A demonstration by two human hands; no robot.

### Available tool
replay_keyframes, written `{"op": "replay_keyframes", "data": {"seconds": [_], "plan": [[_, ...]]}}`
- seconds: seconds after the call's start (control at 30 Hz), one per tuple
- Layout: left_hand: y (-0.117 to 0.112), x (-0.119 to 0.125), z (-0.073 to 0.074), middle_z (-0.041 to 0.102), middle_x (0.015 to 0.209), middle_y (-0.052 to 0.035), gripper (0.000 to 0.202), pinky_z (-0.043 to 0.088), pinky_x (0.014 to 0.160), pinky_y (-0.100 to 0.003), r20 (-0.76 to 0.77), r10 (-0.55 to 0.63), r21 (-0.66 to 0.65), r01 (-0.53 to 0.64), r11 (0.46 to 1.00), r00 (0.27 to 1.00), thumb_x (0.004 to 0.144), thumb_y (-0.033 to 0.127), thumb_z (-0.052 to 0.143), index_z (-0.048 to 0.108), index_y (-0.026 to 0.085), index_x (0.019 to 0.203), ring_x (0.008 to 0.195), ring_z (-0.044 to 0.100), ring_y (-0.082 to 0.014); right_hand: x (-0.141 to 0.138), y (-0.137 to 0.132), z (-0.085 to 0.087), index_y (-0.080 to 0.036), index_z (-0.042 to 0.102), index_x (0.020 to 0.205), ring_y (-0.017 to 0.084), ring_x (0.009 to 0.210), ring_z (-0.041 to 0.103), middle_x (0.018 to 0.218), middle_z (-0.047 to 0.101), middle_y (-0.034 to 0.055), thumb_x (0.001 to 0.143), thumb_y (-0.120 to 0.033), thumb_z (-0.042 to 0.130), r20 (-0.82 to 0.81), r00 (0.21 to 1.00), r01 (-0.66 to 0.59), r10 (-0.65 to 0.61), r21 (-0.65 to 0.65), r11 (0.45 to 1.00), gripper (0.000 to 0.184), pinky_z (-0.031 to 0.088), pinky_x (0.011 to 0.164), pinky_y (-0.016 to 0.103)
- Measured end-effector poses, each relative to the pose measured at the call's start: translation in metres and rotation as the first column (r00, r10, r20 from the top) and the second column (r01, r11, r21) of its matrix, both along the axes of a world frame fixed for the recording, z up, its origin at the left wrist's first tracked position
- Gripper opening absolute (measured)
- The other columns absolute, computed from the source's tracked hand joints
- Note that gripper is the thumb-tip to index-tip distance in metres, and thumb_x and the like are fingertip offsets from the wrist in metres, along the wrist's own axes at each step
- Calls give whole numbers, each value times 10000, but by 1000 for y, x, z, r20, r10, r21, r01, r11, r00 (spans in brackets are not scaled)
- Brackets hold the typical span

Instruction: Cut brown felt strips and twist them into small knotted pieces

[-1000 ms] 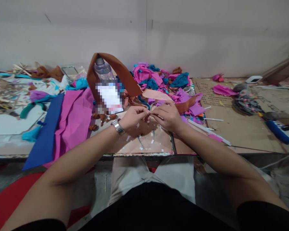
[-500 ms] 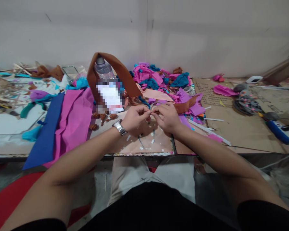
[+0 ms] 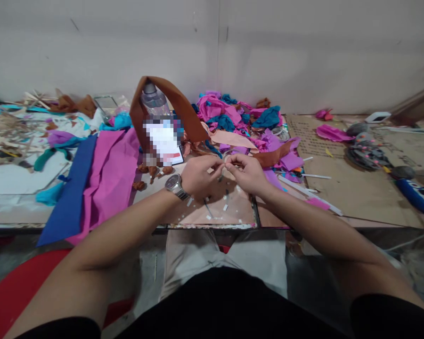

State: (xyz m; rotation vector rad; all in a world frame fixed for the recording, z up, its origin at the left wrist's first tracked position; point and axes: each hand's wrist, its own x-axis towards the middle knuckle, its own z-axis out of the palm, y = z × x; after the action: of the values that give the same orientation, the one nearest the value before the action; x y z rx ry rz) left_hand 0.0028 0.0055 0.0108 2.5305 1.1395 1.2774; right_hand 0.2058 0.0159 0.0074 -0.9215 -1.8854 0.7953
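Observation:
My left hand [image 3: 199,176], with a metal watch [image 3: 176,186] on its wrist, and my right hand [image 3: 246,172] meet fingertip to fingertip over a tan board [image 3: 215,212] at the table's near edge. Both hands are pinched on a small thin piece between them, too small to name. Small white paper bits lie on the board under the hands. A brown paper strip [image 3: 183,106] arches over a clear bottle [image 3: 154,101] just behind my left hand.
Pink sheets [image 3: 109,174] and a blue sheet [image 3: 69,193] lie at the left. A heap of crumpled pink and teal paper [image 3: 233,113] sits behind the hands. Cardboard [image 3: 339,179] covers the right side, with dark coiled items [image 3: 365,153]. A grey wall stands behind.
Both hands have stayed pinched together, shifting slightly toward me and to the right. The camera has drifted a little.

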Motion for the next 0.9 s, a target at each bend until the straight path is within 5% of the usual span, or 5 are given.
{"op": "replay_keyframes", "data": {"seconds": [0.13,0.43,0.57,0.73,0.9], "plan": [[-2,-1,3,776,828,-49,368,493,754,-278,151,-66,-284,107,953,986,1024,462,563,749,168,905,756,685,-157,5,-1,3,-216,659,896,199,808,635,856,720,29,993,-381,623,109,993,33,-55,189,981,195,471,801,347],[6,0,-1,682,736,-39,501,525,694,-289,586,-67,-678,533,505,808,900,648,702,679,153,824,676,670,-154,13,-1,6,-229,610,947,242,959,635,954,739,61,1055,-339,514,343,927,-59,-151,531,845,181,324,1015,462],[1,0,7,684,726,-41,494,505,704,-281,496,-145,-637,473,609,856,901,638,701,653,156,808,682,642,-147,13,-3,7,-230,614,957,246,981,636,969,740,63,1052,-319,512,365,918,-73,-156,541,838,166,316,1036,469],[0,-5,6,726,807,-57,336,472,740,-284,83,-124,-311,144,939,989,1014,458,564,690,172,889,741,639,-159,11,-1,1,-224,620,942,241,940,637,935,726,62,1047,-367,537,288,953,-43,-96,440,897,196,372,939,429],[3,-8,4,764,953,-100,295,492,845,-310,-95,-93,-72,86,994,991,1029,395,528,728,185,979,891,695,-197,7,0,-2,-217,616,939,199,822,626,881,686,33,1040,-423,545,117,993,-51,29,186,981,241,448,769,340]]}}
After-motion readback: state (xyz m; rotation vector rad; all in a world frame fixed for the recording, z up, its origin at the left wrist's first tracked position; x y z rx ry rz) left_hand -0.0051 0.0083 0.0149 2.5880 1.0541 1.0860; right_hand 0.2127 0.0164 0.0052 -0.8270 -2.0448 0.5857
